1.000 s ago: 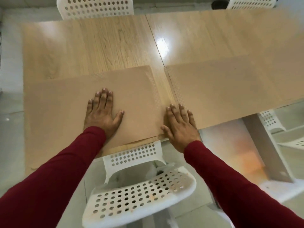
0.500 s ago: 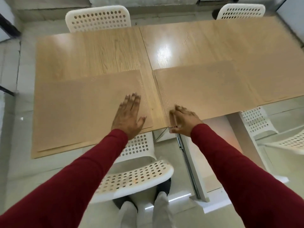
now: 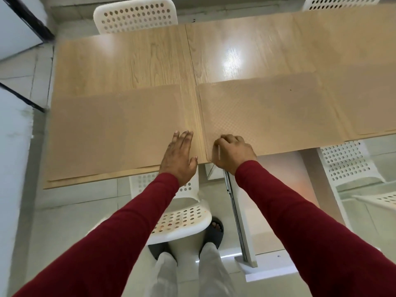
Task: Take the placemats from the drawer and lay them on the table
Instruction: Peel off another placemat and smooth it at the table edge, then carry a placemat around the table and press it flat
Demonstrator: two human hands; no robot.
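Observation:
Three tan placemats lie along the near edge of the wooden table [image 3: 128, 61]: a left placemat [image 3: 111, 133], a middle placemat [image 3: 267, 112] and a right placemat [image 3: 368, 99] that is partly out of frame. My left hand [image 3: 179, 156] rests flat, fingers straight, on the near right corner of the left placemat. My right hand [image 3: 232, 151] has its fingers curled on the near left corner of the middle placemat, at the table's edge. A narrow strip of bare wood separates the left and middle placemats.
A white perforated chair [image 3: 182, 219] stands tucked under the table in front of my legs. More white chairs stand at the far side [image 3: 135, 16] and at the near right [image 3: 347, 161]. A white table leg [image 3: 242, 221] stands right of my feet.
My left hand slid right to the near right corner of the left placemat. My right hand went from flat to curled on the middle placemat's corner. The view has pulled back.

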